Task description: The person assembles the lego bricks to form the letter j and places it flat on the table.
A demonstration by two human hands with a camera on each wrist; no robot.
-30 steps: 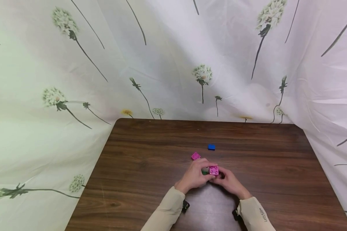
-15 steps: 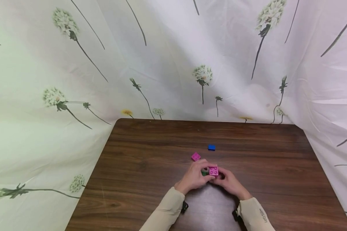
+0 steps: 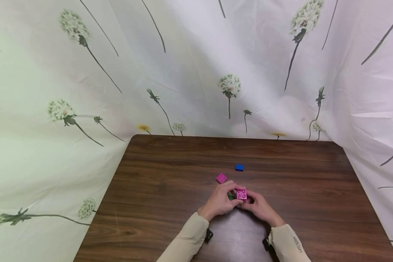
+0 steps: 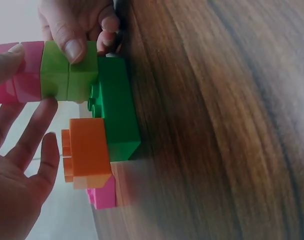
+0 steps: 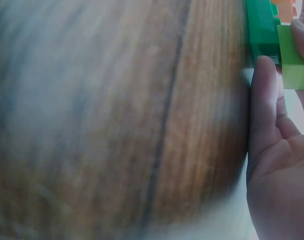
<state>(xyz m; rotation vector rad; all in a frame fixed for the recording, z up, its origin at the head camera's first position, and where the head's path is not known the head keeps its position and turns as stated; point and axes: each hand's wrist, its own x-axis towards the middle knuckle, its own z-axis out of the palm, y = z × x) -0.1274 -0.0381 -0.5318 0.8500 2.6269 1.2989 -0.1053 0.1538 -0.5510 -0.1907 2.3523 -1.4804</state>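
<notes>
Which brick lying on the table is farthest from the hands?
The blue brick, the only blue one; the loose pink brick lies nearer the left hand.

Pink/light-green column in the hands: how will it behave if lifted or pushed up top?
Probably stiff: the column is stacked in a straight line, with no visible bend. Unlikely to roll, given its flat faces and square edges. Pushed high up, it might tip or pop loose from the dark green block, since it's taller than it is wide.

The stacked bricks [image 4: 51, 75] are pink and lime (the tabletop [image 3: 150, 189], brown wood-grain).
</notes>
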